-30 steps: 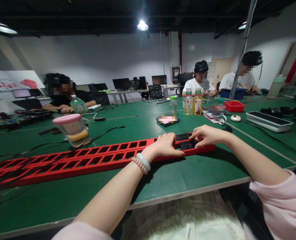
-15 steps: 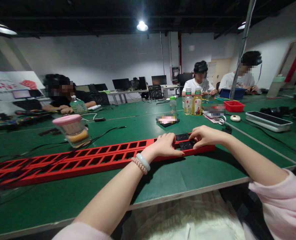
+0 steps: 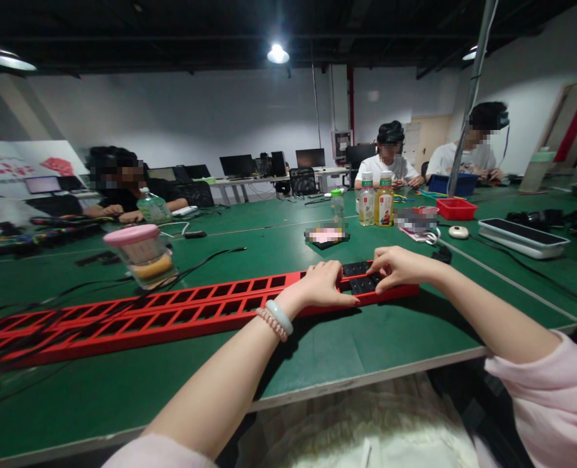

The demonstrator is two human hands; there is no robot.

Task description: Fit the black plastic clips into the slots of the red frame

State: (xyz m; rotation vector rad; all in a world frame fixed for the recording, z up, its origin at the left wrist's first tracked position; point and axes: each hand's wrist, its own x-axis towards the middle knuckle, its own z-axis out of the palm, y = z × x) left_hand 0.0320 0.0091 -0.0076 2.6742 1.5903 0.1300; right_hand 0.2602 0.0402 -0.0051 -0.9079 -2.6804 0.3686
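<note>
A long red tray [image 3: 181, 311] with two rows of rectangular slots lies across the green table [image 3: 347, 344]. My left hand [image 3: 321, 286] rests on the tray near its right end, fingers curled down onto it. My right hand [image 3: 399, 266] sits just to the right, fingers bent and pressing on small black blocks [image 3: 364, 281] that fill the tray's last slots. What the fingertips hold is hidden.
A pink-lidded jar [image 3: 142, 255] stands behind the tray at the left, with black cables around it. Two drink bottles [image 3: 377, 201], a red bin [image 3: 457, 208] and a flat white device [image 3: 523, 236] sit farther back. Three other people work at the far side.
</note>
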